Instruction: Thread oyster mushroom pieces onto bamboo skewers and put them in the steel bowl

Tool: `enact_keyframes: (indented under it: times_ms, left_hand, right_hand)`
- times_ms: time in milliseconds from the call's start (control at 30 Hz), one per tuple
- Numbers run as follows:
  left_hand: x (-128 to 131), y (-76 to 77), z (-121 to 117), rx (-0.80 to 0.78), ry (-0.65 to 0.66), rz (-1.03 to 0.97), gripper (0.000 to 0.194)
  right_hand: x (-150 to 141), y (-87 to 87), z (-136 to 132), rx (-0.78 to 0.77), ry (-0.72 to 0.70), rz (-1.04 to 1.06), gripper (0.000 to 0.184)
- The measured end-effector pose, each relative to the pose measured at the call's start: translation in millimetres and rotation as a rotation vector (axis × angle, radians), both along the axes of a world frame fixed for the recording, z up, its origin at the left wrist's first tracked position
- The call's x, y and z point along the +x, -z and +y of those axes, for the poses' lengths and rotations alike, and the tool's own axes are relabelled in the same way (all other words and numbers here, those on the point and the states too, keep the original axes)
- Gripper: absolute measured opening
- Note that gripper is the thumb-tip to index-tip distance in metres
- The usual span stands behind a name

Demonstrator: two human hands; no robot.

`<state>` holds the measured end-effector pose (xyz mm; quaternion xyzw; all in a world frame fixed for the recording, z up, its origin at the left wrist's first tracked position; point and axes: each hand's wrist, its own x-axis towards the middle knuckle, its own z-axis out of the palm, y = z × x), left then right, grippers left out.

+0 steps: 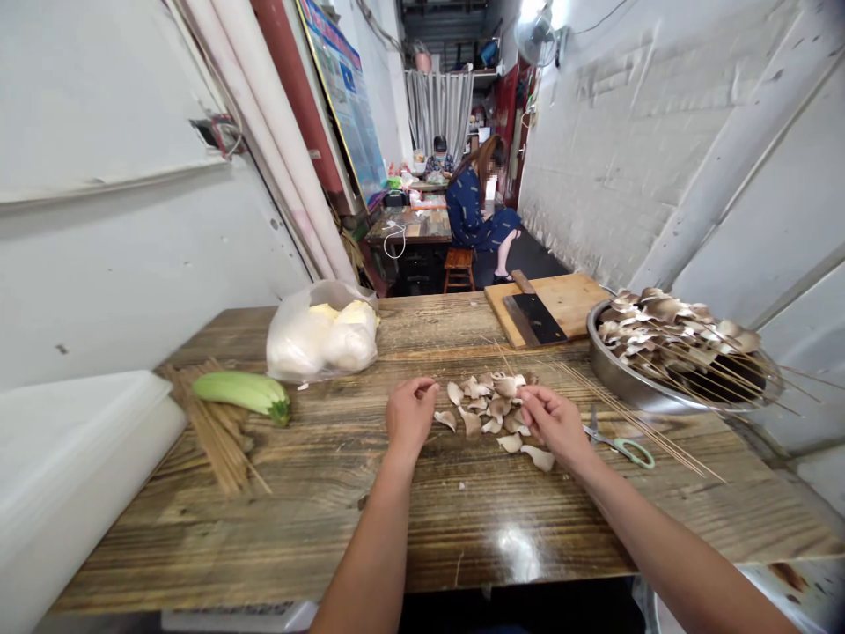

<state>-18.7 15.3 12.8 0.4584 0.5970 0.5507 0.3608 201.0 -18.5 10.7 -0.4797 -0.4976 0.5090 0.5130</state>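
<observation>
Pieces of oyster mushroom point(472, 423) lie in a loose pile on the wooden table point(277, 537). At the left side of the pile, my left hand point(410, 412) is closed in a pinch; whatever its fingertips hold, if anything, is too small to make out. My right hand point(553, 421) pinches an oyster mushroom piece point(508, 385) at the right edge of the pile. A thin bamboo skewer point(504, 355) rises just behind that piece; I cannot tell whether it passes through it.
Right of the pile are scissors point(620, 445), loose skewers point(650, 431) and a metal basin point(611, 374) of skewered mushrooms. Behind lie a cleaver point(536, 319) and cutting board point(574, 295). Leftward are a plastic bag point(320, 335), a green squash point(241, 392) and more skewers point(217, 445). A person point(476, 207) sits beyond.
</observation>
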Motion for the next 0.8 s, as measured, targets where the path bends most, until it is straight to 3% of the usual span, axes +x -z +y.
enact_keyframes:
  times_ms: [133, 267, 333, 467, 533, 800]
  left_hand:
    - [-17, 3.1, -2, 0.020, 0.286, 0.227, 0.023]
    - [-17, 9.5, -3, 0.014, 0.453, 0.126, 0.029]
    - [-17, 14.2, -1, -0.046, 0.455, 0.127, 0.025]
    - [-23, 18.3, 3, -0.121, 0.410, 0.349, 0.014]
    - [-25, 15.3, 5, -0.150, 0.368, 0.328, 0.007]
    - [2, 4.1, 7, -0.094, 0.111, -0.435, 0.030]
  right_hand:
    - [3, -0.3, 4, -0.032, -0.007, 0.064, 0.032]
    - [3, -1.4, 4, -0.064, -0.040, 0.037, 0.031]
    - [2, -1.3, 2, -0.092, -0.083, 0.024, 0.031]
    - [0, 1.7, 0, -0.104, -0.161, 0.002, 0.032]
    - [-1, 3.1, 0, -0.105, -0.192, -0.021, 0.033]
    - [-9, 11.5, -7, -0.077, -0.334, -0.180, 0.035]
